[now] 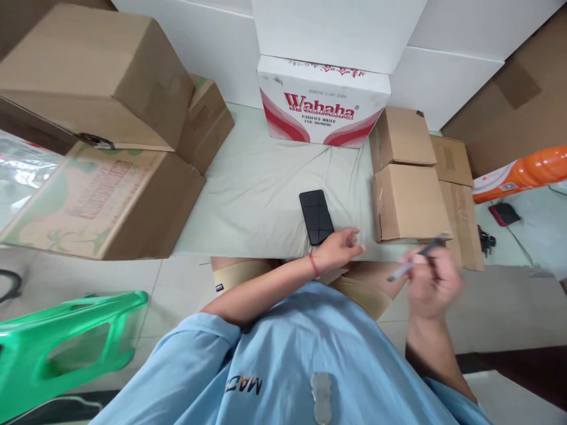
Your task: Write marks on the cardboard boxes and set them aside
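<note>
Right hand: the right hand (432, 283) sits at about 4 o'clock from the middle of the view, blurred, its fingers closed around a pen (416, 258) that points up toward 1 o'clock.
Left hand: the left hand (341, 248) reaches across the body and rests at the near edge of the cloth, fingers loosely curled; whether it pins anything down I cannot tell, since the shirt hides what is under it. A red wristband (313, 265) circles the wrist.
Phone: a black phone (316, 216) lies flat on the pale cloth (261, 189), just beside the left hand, at its 11 o'clock.
Low box: a brown box (239, 274) shows partly under the forearm, at 6 o'clock of the cloth, mostly hidden by the blue shirt (301, 360).
Small cartons: two small cartons (410, 200) stand at 3 o'clock of the phone, close to the pen tip.
Water carton: a Wahaha carton (323, 100) stands at 12 o'clock.
Left side: big cardboard boxes (93, 141) are stacked at 9 to 10 o'clock, with a green stool (66, 342) at 8 o'clock.
Risk, pen: the pen tip is near the cartons, so a quick stroke could mark or snag one.
Risk, phone: the left hand is so close that a sideways sweep could push the phone along the cloth.
</note>
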Demonstrator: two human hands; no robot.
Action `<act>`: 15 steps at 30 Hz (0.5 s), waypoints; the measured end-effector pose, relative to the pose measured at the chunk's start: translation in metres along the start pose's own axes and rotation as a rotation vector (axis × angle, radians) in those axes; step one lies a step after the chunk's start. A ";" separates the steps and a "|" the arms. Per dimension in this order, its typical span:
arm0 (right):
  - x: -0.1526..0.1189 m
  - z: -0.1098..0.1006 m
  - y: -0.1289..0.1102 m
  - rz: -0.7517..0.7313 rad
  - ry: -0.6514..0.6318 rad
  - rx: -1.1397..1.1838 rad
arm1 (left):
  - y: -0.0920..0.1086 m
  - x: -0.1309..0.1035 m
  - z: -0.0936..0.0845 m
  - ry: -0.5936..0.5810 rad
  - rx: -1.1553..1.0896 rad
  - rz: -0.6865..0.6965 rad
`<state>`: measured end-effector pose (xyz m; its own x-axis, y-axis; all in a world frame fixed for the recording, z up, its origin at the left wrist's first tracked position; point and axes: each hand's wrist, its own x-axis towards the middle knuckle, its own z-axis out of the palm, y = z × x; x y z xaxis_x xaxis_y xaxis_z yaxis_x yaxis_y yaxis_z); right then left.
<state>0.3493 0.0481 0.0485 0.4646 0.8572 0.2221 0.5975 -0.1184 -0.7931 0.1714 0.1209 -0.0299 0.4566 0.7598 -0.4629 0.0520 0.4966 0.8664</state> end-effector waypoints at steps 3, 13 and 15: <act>-0.005 0.039 -0.013 -0.106 -0.553 0.060 | -0.016 -0.056 -0.032 -0.106 0.014 -0.065; -0.027 0.205 -0.077 -0.314 -0.994 -0.342 | -0.041 -0.141 -0.113 0.628 -0.080 0.069; -0.016 0.192 -0.074 -0.348 -0.898 -0.333 | -0.041 -0.140 -0.115 0.721 -0.101 0.121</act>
<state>0.1726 0.1395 -0.0052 -0.3503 0.9137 -0.2061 0.8210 0.1936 -0.5371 0.0030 0.0427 -0.0223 -0.2455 0.8814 -0.4035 -0.0596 0.4017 0.9138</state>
